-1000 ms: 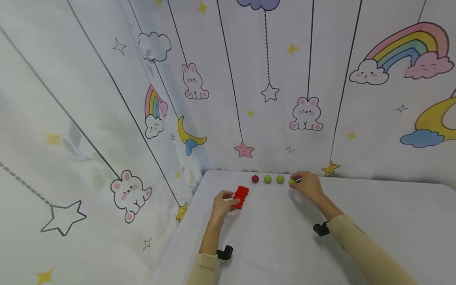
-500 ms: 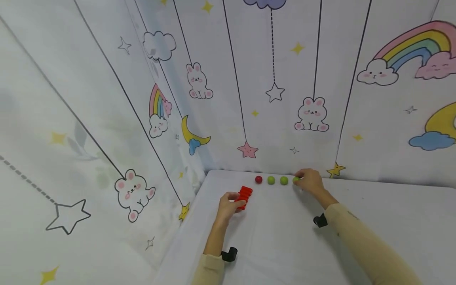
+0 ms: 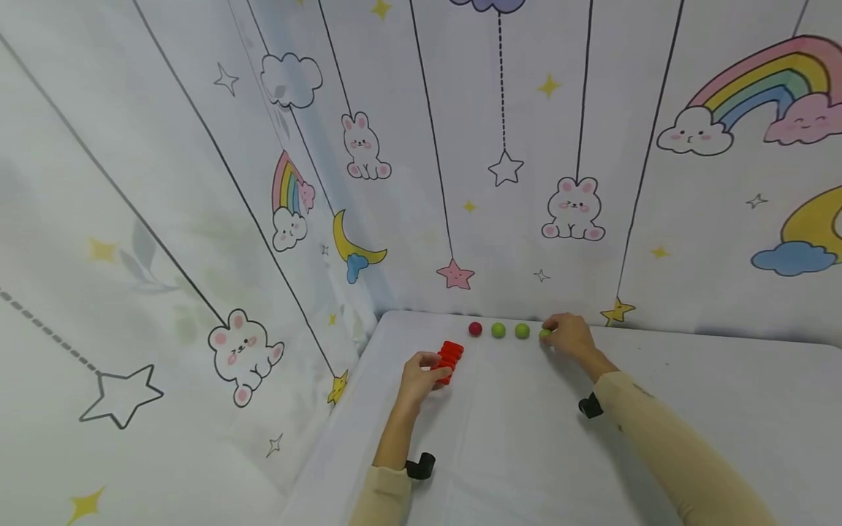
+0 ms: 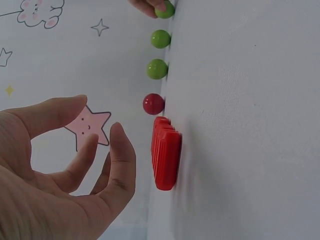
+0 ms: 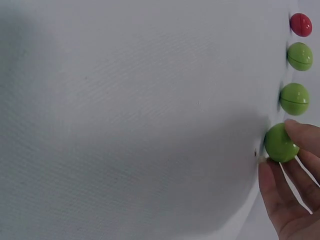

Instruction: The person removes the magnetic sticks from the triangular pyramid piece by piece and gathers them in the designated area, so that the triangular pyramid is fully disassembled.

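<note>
A row of balls runs along the table's far edge: a red ball (image 3: 475, 329), then two green balls (image 3: 498, 330) (image 3: 522, 331). At the row's right end, my right hand (image 3: 571, 337) pinches another green ball (image 5: 280, 143) between thumb and fingers, low at the tabletop in the right wrist view. Red ridged pieces (image 3: 452, 351) lie lined up side by side nearer to me, at the left. Over them is my left hand (image 3: 417, 380), its fingers loosely bent; the left wrist view shows a gap between thumb and fingertips, apart from the red pieces (image 4: 167, 157).
A white cloth covers the table (image 3: 513, 438). Behind it and to the left hang white curtains (image 3: 421, 219) printed with bunnies, stars and rainbows, right up against the table's far edge. Black camera mounts (image 3: 421, 466) sit on both wrists.
The view has shifted slightly. My right hand stays at the last green ball in the row, fingers around it. My left hand keeps its place over the red pieces.
</note>
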`<state>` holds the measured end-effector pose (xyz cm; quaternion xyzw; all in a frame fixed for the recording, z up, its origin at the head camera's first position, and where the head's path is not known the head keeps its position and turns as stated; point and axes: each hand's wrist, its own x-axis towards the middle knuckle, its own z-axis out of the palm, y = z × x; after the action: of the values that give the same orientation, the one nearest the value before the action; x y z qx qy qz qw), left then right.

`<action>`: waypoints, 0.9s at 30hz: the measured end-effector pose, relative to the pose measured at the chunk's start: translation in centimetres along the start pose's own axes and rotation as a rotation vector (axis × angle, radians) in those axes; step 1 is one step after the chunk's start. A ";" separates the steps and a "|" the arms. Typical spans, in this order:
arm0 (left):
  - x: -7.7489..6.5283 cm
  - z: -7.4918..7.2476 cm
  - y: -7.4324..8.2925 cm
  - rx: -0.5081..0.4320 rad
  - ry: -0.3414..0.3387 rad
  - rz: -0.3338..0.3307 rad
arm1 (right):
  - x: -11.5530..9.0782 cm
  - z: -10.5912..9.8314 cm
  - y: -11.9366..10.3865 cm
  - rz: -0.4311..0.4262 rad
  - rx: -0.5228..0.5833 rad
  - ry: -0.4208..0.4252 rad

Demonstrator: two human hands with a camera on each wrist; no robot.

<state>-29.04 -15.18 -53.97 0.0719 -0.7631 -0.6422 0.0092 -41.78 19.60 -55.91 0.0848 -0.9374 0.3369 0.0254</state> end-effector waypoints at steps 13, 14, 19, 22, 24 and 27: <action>-0.2 0.6 0.3 0.003 -0.028 0.018 | -0.8 -0.6 -0.4 0.014 -0.003 -0.043; -0.2 0.6 0.3 0.007 -0.032 0.021 | -0.8 -0.6 -0.3 0.013 -0.005 -0.042; -0.2 0.8 0.1 0.022 -0.045 0.034 | -1.0 -0.6 0.1 0.015 -0.006 -0.040; -0.1 0.8 0.1 0.022 -0.050 0.034 | -1.2 -0.8 0.2 0.008 -0.017 -0.040; -0.1 0.9 0.2 0.021 -0.053 0.035 | -1.4 -1.0 0.2 -0.004 -0.039 -0.038; -0.1 0.9 0.5 0.028 -0.052 0.047 | -1.7 -1.3 0.0 -0.030 -0.083 -0.026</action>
<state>-29.11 -14.17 -53.62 0.0374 -0.7734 -0.6328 0.0034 -40.10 20.71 -55.12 0.1024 -0.9493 0.2963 0.0217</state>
